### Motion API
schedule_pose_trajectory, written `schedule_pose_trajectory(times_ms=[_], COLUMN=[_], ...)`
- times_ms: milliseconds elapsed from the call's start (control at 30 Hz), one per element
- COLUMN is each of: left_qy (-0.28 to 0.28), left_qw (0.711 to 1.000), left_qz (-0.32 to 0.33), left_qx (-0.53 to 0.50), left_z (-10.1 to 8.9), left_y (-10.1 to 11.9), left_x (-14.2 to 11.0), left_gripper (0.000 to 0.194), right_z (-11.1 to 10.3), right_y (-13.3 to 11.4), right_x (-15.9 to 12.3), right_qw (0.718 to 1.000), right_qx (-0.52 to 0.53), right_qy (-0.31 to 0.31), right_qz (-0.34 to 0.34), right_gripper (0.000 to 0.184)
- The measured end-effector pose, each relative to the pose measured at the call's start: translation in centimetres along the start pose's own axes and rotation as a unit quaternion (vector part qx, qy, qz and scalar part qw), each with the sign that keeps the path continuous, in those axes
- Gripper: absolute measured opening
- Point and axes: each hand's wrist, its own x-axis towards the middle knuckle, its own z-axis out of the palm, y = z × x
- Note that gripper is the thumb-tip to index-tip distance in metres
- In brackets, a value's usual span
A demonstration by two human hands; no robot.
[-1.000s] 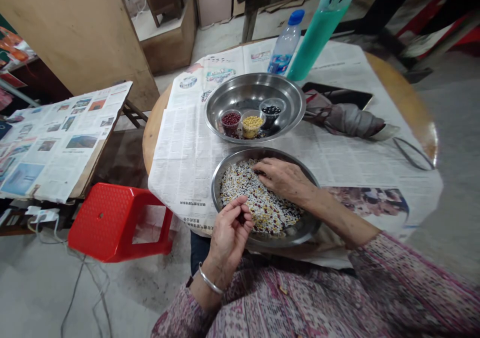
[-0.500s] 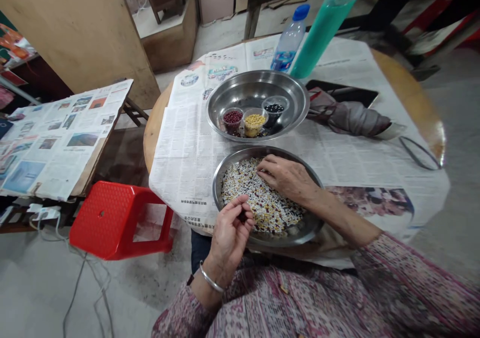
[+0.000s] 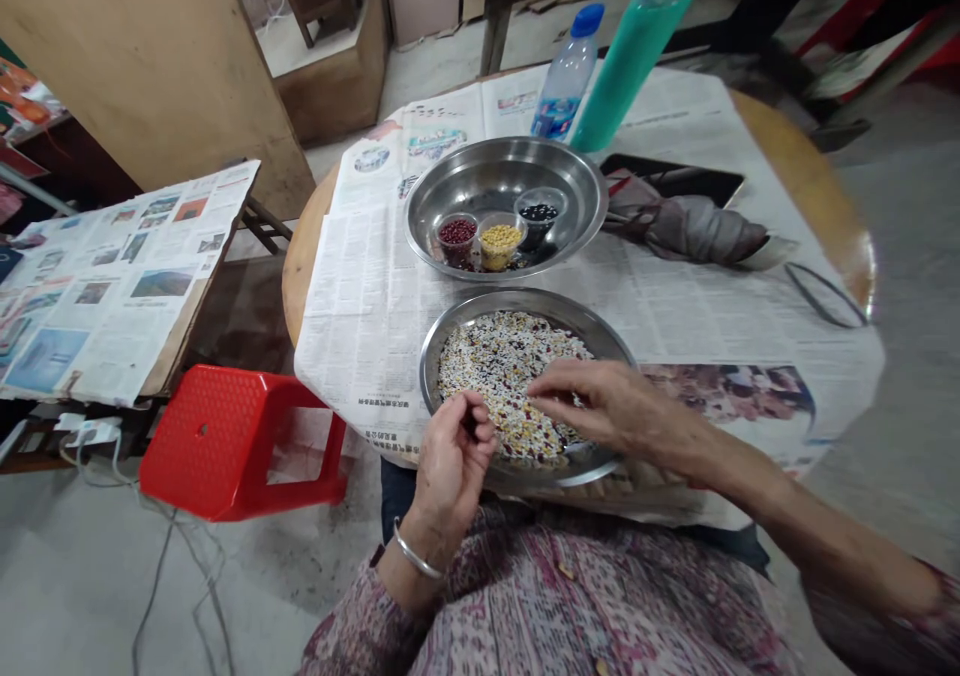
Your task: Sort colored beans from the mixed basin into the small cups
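A steel bowl (image 3: pixel 450 328) of mixed white, yellow, red and black beans (image 3: pixel 502 356) sits at the near edge of the round table. My left hand (image 3: pixel 450 461) hovers at the bowl's near rim, fingers curled shut around something I cannot make out. My right hand (image 3: pixel 607 411) is over the near right part of the beans, fingertips pinched together and pointing toward the left hand. Behind stands a second steel bowl (image 3: pixel 577 181) holding three small cups: red beans (image 3: pixel 456 232), yellow beans (image 3: pixel 499 237) and black beans (image 3: pixel 538 213).
Newspaper (image 3: pixel 360 286) covers the table. A water bottle (image 3: pixel 564 81) and a teal flask (image 3: pixel 626 56) stand at the back, a folded grey umbrella (image 3: pixel 694 231) to the right. A red stool (image 3: pixel 225 441) and a paper-covered low table (image 3: pixel 112 276) are on the left.
My right hand has pulled back from the far middle of the beans to the near right side, close to my left hand. The left hand has barely moved.
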Motion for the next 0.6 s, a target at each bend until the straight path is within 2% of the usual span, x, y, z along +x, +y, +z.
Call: schedule_pose_trajectory(times_ms=[100, 200, 333, 533, 600], left_qy=[-0.015, -0.010, -0.006, -0.008, -0.015], left_qw=[0.999, 0.998, 0.997, 0.999, 0.998], left_qz=[0.025, 0.025, 0.028, 0.021, 0.026], left_qx=[0.034, 0.065, 0.079, 0.047, 0.046], left_z=[-0.5, -0.7, -0.7, -0.6, -0.5], left_y=[0.6, 1.0, 1.0, 0.3, 0.1], left_x=[-0.5, -0.8, -0.8, -0.5, -0.4], left_gripper=[0.032, 0.046, 0.053, 0.060, 0.061], right_z=[1.6, 3.5, 4.5, 4.0, 4.1], right_y=[0.1, -0.3, -0.1, 1.3, 1.5], right_x=[-1.6, -2.5, -2.3, -1.1, -0.5], right_qw=[0.991, 0.986, 0.983, 0.981, 0.974], right_qx=[-0.056, -0.092, -0.144, -0.167, -0.196], right_qy=[-0.114, -0.127, -0.096, 0.062, 0.080], right_qz=[-0.041, -0.062, -0.062, -0.071, -0.085], right_gripper=[0.022, 0.022, 0.022, 0.017, 0.017])
